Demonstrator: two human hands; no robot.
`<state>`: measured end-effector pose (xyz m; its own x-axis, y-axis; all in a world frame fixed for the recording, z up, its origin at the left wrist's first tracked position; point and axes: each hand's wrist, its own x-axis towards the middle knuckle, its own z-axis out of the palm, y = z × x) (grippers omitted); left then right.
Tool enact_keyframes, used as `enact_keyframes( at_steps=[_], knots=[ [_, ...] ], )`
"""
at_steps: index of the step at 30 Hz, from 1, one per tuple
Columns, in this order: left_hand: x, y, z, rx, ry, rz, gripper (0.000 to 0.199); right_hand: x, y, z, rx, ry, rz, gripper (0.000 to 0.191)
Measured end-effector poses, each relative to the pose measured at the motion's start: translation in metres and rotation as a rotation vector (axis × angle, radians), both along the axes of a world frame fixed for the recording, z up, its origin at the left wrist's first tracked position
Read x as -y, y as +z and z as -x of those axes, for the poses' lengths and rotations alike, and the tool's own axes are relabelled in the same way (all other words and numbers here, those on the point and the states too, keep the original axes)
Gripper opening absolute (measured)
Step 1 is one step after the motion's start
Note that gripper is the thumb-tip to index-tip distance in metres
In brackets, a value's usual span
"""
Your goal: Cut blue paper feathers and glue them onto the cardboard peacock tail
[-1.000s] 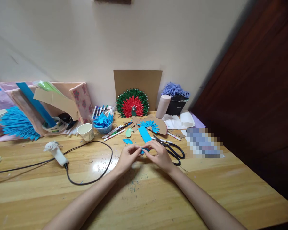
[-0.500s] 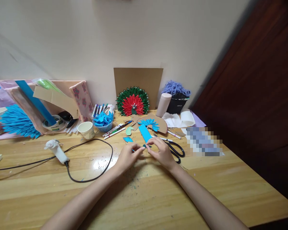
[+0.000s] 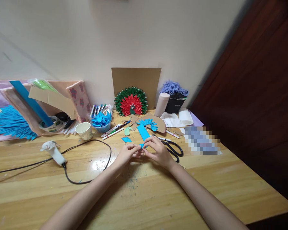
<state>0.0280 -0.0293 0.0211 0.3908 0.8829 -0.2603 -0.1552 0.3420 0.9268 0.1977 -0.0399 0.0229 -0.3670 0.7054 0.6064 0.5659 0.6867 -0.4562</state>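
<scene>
My left hand (image 3: pixel 127 154) and my right hand (image 3: pixel 158 152) meet over the table, fingertips pinched on a small piece of blue paper (image 3: pixel 141 145). Most of that piece is hidden by the fingers. Just beyond them lies a blue paper strip (image 3: pixel 143 132). Black-handled scissors (image 3: pixel 176 150) rest beside my right hand, their blades partly covered by it. A blue leaf-shaped cutout (image 3: pixel 126 139) and a pale green bird-shaped cutout (image 3: pixel 128 130) lie past my left hand. Behind the strip, blue paper petals (image 3: pixel 150 122) fan across a cardboard piece (image 3: pixel 161 124).
A white glue gun (image 3: pixel 53 152) with a looping black cord lies left, near a paper cup (image 3: pixel 84 130). A bowl of blue pieces (image 3: pixel 101 122) and markers (image 3: pixel 113 133) stand behind. A red-green peacock craft (image 3: pixel 131 102), a pink bottle (image 3: pixel 162 104) and a paper roll (image 3: pixel 185 117) are farther back.
The blue piece has turned between my fingertips, showing brighter blue where a dark side showed before. My fingers have shifted around it, and the view has moved slightly right.
</scene>
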Motion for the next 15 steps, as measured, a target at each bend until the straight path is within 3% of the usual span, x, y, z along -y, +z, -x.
enact_keyframes(
  at_steps=[15],
  knots=[
    [0.0014,-0.0004,-0.0006,-0.193,-0.015,-0.315,0.031,0.0003,0.0070,-0.0009,-0.050,0.005,0.118,0.004]
  ],
)
